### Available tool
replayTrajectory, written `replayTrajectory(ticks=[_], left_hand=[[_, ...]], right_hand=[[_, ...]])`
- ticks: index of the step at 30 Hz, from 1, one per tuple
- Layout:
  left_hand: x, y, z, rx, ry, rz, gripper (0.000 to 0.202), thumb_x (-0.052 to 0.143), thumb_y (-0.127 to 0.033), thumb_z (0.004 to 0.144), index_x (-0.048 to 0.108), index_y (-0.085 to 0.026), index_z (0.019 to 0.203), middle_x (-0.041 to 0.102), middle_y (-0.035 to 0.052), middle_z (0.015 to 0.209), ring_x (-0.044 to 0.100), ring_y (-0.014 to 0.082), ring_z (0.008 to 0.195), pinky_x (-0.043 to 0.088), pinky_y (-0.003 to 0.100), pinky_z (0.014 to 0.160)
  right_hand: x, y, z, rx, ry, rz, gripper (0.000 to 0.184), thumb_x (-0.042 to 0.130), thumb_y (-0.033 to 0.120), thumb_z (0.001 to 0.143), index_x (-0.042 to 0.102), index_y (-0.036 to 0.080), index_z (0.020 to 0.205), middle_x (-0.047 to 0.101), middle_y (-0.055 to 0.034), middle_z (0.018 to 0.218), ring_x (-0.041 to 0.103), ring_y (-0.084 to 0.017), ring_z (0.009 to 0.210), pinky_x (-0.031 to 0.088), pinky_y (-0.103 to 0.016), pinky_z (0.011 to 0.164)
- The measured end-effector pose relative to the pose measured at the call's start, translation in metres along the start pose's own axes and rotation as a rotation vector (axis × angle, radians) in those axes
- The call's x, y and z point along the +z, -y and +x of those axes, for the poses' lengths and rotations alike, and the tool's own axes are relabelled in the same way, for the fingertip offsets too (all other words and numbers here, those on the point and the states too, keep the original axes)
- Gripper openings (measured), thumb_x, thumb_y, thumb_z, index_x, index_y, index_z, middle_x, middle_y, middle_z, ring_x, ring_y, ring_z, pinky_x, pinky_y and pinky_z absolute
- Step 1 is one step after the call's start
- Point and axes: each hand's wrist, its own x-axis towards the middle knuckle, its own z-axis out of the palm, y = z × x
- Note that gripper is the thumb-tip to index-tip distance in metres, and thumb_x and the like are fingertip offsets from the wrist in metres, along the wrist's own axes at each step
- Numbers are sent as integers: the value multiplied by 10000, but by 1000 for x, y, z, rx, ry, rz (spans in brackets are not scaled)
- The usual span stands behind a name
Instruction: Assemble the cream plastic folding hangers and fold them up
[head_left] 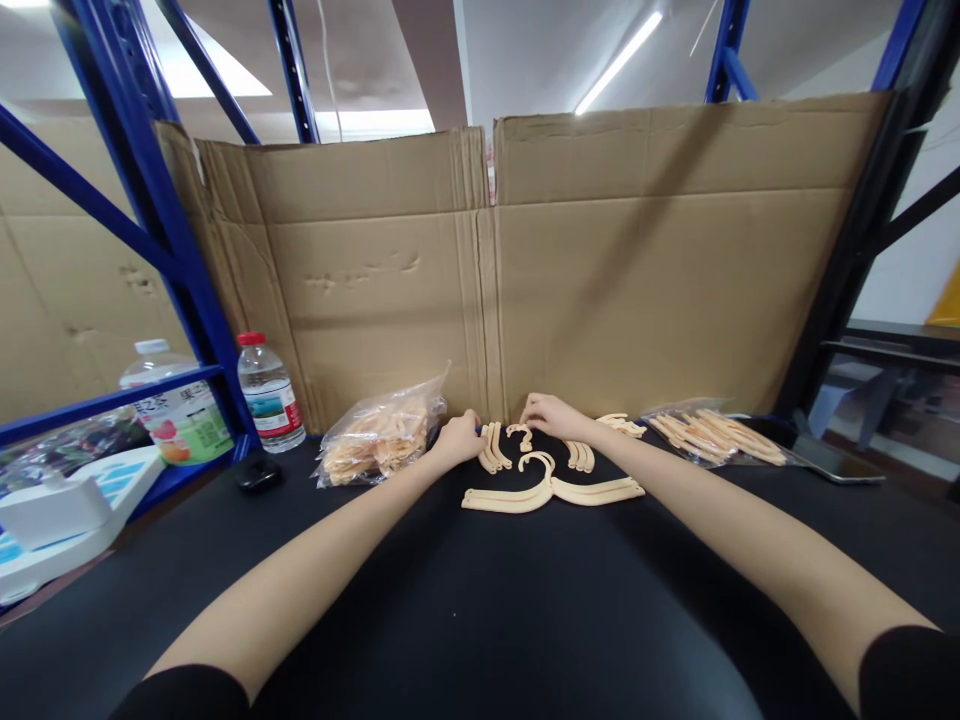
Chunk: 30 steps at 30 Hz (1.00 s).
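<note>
- Hanger hooks [526, 440] lie near-left of the closer right hand [553, 413], long axes roughly toward the person.
- Its fingers look narrow; left hand [459, 440] curls beside curved hanger arms [495, 452]; both grips unclear.

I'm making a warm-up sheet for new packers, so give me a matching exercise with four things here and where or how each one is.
1. left hand
2. pale hanger
3. clear bottle
4. cardboard

A. standing, with a red cap
B. upright, behind the table
C. beside the left group of curved pieces
D. lying flat on the table

Pairs: 1-C, 2-D, 3-A, 4-B
</note>
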Motion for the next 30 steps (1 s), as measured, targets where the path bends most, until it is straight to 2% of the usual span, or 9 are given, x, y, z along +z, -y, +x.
replayTrajectory(ticks=[5,8,11,14,19,25,27,30], left_hand=[[-5,2,-2,-14,51,18,300,569,-303,910,554,-146,1165,598,87,1132,616,213,951,529,410,806],[-7,2,-4,-13,72,34,300,571,-298,908,552,-148,1168,596,87,1139,615,215,958,529,410,808],[-9,2,-7,-17,78,52,300,569,-296,910,551,-149,1171,594,87,1143,614,215,961,528,411,810],[-9,0,-9,-19,75,71,303,570,-296,909,550,-149,1173,592,89,1148,612,218,968,526,416,816],[-10,-6,-13,-10,63,71,306,575,-290,906,549,-150,1176,587,90,1159,607,225,985,521,424,827],[-27,-5,-30,51,-3,-59,283,577,-271,903,554,-141,1154,613,82,1096,625,210,931,529,408,801],[-34,-6,-40,98,-31,-145,291,592,-221,881,548,-129,1154,647,76,998,641,206,884,527,395,799],[-37,-13,-58,177,-32,-321,309,595,-172,844,545,-126,1145,680,66,900,661,185,832,536,323,782]], right_hand=[[-14,18,-10,152,-343,227,175,599,306,845,658,146,809,562,1,677,528,-139,650,441,-294,652],[-21,33,-25,273,-466,429,274,565,396,819,664,143,854,523,18,557,494,-128,521,399,-263,519],[-25,54,-47,368,-467,653,333,586,433,758,648,134,889,587,-7,578,520,-123,468,387,-244,447],[-23,77,-72,447,-422,842,317,642,387,685,652,134,875,670,-72,722,589,-138,529,403,-226,436],[-16,107,-100,560,-352,1071,312,597,383,709,684,132,871,690,-114,838,622,-151,599,424,-213,442],[-5,113,-111,594,-416,1142,351,718,421,704,673,141,912,679,-92,904,582,-104,596,427,-193,462],[0,112,-111,570,-419,1151,372,760,405,676,653,139,913,679,-86,885,570,-100,578,420,-195,450],[6,111,-112,501,-436,1184,356,791,354,662,561,164,855,678,-57,837,582,-110,595,422,-195,452]])
